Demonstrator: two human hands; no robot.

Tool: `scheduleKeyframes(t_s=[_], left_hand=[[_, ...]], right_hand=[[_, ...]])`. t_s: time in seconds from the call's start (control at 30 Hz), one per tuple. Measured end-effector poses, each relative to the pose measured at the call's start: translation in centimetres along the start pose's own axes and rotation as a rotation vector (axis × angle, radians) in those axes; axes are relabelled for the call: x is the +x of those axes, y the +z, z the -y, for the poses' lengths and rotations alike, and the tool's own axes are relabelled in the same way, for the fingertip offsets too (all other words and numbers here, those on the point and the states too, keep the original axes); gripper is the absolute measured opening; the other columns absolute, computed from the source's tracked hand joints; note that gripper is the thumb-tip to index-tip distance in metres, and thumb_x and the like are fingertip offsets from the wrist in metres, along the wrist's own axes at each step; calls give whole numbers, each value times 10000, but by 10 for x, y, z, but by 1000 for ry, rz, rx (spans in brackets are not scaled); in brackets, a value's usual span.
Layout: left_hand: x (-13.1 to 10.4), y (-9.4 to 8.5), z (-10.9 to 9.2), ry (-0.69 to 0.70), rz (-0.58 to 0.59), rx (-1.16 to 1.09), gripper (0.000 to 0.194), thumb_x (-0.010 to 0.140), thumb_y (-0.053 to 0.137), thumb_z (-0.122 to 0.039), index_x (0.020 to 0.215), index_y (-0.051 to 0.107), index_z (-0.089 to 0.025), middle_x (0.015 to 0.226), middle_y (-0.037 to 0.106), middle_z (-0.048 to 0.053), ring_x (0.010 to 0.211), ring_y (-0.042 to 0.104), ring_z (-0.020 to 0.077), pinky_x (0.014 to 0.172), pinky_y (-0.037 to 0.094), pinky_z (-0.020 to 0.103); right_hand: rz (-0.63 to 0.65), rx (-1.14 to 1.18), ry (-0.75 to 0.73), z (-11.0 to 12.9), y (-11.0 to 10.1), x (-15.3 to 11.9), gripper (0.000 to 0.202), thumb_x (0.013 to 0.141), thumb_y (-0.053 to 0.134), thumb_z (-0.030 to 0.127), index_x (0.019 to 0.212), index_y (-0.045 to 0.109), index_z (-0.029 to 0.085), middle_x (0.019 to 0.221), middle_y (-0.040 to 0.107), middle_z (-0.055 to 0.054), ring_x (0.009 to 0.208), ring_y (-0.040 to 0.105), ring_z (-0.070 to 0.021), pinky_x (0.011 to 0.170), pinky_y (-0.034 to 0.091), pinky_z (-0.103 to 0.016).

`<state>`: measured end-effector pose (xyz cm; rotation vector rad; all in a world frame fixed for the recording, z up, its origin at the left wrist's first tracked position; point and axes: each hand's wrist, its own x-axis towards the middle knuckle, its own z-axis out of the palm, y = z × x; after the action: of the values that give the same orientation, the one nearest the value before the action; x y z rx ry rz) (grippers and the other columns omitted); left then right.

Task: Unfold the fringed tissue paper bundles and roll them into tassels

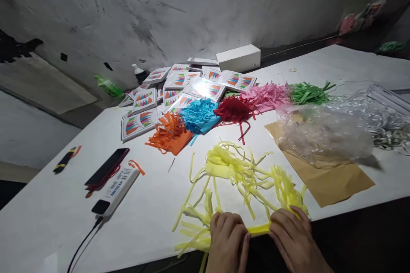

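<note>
Both my hands are at the near edge of the white table, gripping a strip of yellow fringed tissue paper [258, 229] whose middle is rolled into a narrow band. My left hand [228, 236] is closed on its left part, and pale yellow fringe fans out beside it. My right hand [291, 234] is closed on the right part, where more fringe stands up past the fingers. The band runs taut between the two hands. Just beyond lies a loose heap of yellow tissue fringe [224, 164]. The fingertips' undersides are hidden.
Behind are fringed bundles: orange [173, 134], blue [200, 115], red [235, 108], pink [267, 96] and green [310, 93]. Printed packs [179, 80] pile up near a white box [239, 58]. A power strip [117, 190] and phone [107, 167] lie left; brown paper [339, 183] and a plastic bag [323, 136] right.
</note>
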<state>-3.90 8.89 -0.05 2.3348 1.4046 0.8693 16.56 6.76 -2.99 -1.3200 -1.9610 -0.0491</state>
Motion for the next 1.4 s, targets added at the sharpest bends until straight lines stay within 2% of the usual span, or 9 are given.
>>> scheduleKeyframes(t_s=[0.17, 0.3, 0.47, 0.57, 0.73, 1.0, 1.13, 1.33, 1.4], left_hand=[[4, 0, -7, -131, -11, 37, 165, 876, 497, -144, 756, 539, -249, 856, 633, 23, 839, 592, 233, 850, 423, 473], [5, 2, -7, -162, 8, 5, 175, 894, 493, -140, 798, 583, -255, 866, 644, 13, 849, 599, 226, 849, 414, 455], [9, 1, -2, -73, 66, 14, 229, 934, 484, -124, 809, 621, -259, 818, 671, -4, 811, 608, 208, 850, 413, 437], [11, -4, 2, 59, 116, 70, 134, 932, 576, -206, 834, 646, -266, 822, 700, -7, 803, 620, 206, 844, 423, 427], [8, -7, 4, 214, 64, 129, 98, 918, 608, -216, 887, 670, -285, 772, 715, -39, 753, 621, 183, 861, 423, 417], [0, 3, -4, -94, 49, -112, 182, 908, 490, -183, 776, 586, -265, 862, 669, 13, 836, 617, 228, 870, 427, 461], [8, 1, -12, -227, 96, -63, 157, 858, 511, -159, 752, 569, -259, 890, 639, 16, 876, 607, 250, 880, 424, 480], [22, -8, -17, -261, 280, -7, 172, 839, 547, -120, 784, 635, -258, 907, 675, 10, 898, 631, 244, 895, 448, 465], [23, -11, -16, -250, 317, -5, 176, 851, 553, -131, 778, 656, -254, 904, 691, 20, 904, 636, 249, 903, 451, 472]], right_hand=[[28, -87, 38, -1, -3, 9, 190, 912, 499, 158, 863, 643, 272, 923, 756, -6, 921, 727, -231, 1186, 277, -469], [22, -127, 44, -3, -6, 6, 176, 900, 519, 154, 933, 654, 262, 959, 760, -31, 957, 720, -236, 1256, 115, -460], [-1, 55, -88, 5, 1, 3, 325, 921, 432, 101, 1046, 696, 245, 928, 784, -9, 983, 721, -199, 1257, 164, -403], [-47, 113, -73, 8, 6, 3, 309, 946, 428, 125, 1010, 704, 249, 831, 770, 16, 882, 723, -176, 1216, 245, -372], [-37, 183, -35, 5, 2, 3, 280, 940, 457, 133, 937, 702, 268, 787, 740, 40, 832, 709, -175, 1119, 353, -397], [-1, 125, 50, 6, -8, 13, 217, 918, 495, 127, 860, 643, 274, 801, 726, 51, 830, 705, -201, 1061, 356, -463], [66, 45, 100, 5, -8, 11, 186, 889, 519, 128, 847, 609, 285, 847, 725, 26, 867, 709, -224, 1070, 388, -515], [82, 30, -82, 11, 0, 3, 348, 907, 413, 74, 1043, 677, 256, 955, 779, 19, 985, 724, -195, 1271, 149, -457], [42, 33, -92, 12, 2, 5, 328, 936, 418, 96, 1041, 693, 241, 912, 787, 24, 952, 735, -188, 1279, 142, -442]])
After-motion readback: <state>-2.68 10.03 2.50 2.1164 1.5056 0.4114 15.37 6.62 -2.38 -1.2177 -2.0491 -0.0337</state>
